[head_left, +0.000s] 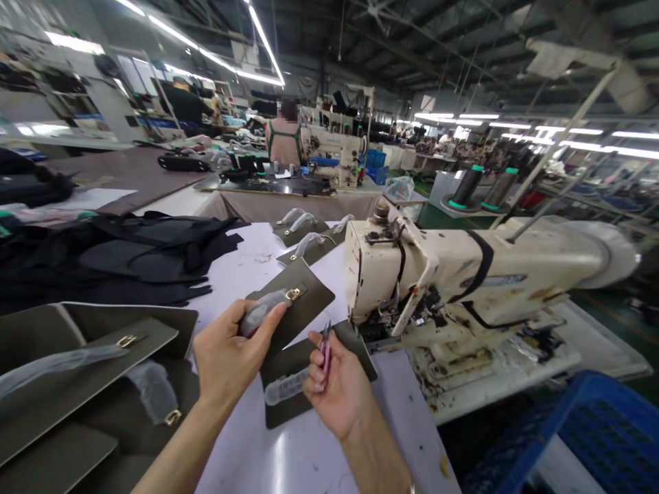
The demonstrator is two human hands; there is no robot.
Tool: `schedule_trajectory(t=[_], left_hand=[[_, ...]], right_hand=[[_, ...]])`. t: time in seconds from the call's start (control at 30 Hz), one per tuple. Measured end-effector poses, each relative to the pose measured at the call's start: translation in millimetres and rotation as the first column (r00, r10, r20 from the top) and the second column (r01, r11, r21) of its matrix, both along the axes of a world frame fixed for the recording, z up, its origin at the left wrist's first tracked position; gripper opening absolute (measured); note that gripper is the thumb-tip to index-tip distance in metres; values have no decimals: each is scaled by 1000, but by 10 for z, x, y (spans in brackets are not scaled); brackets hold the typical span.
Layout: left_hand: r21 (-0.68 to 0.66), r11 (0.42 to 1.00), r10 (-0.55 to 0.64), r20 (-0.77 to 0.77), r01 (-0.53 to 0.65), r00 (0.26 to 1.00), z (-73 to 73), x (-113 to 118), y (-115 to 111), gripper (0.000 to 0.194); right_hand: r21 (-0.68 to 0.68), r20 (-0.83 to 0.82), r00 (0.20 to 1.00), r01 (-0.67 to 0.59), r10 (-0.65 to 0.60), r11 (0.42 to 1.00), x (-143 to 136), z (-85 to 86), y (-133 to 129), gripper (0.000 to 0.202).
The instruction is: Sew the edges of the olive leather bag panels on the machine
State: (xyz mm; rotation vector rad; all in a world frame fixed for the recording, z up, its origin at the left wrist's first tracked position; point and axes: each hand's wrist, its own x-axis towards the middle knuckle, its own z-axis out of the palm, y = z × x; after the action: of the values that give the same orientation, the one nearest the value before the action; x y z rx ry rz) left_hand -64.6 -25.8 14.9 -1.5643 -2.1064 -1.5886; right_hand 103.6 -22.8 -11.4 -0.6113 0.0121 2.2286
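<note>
My left hand (229, 353) is closed around a plastic-wrapped bag handle (261, 310), which is attached by a gold buckle (294, 294) to an olive-grey panel (316, 291). That panel is tilted up off the table. In my right hand (342, 398) is a small pair of thread snips (326, 351) with pink grips, its metal tip pointing up beside the panel. Beneath both hands, a second olive-grey panel (285, 413) lies on the white tabletop (247, 449), with another wrapped handle on it.
A cream sewing machine (437, 267) stands close on the right, a blue crate (581, 425) below it. More panels with wrapped handles lie at left (93, 374) and behind (309, 248). Black fabric pieces (113, 257) are heaped left. A person (285, 140) sits farther back.
</note>
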Motion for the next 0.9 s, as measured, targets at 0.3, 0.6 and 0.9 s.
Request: schedule_trajectory(t=[0.3, 0.6, 0.9], left_hand=[[-34, 999, 24, 25, -23, 999, -23, -37, -67, 42], [-83, 995, 61, 74, -55, 995, -36, -29, -69, 39], [-63, 997, -45, 106, 51, 993, -29, -71, -48, 41]], right_hand=[[-12, -98, 994, 52, -53, 999, -104, 66, 101, 46], [14, -3, 998, 69, -69, 997, -93, 0, -4, 25], [3, -21, 994, 112, -112, 994, -184, -78, 113, 22]])
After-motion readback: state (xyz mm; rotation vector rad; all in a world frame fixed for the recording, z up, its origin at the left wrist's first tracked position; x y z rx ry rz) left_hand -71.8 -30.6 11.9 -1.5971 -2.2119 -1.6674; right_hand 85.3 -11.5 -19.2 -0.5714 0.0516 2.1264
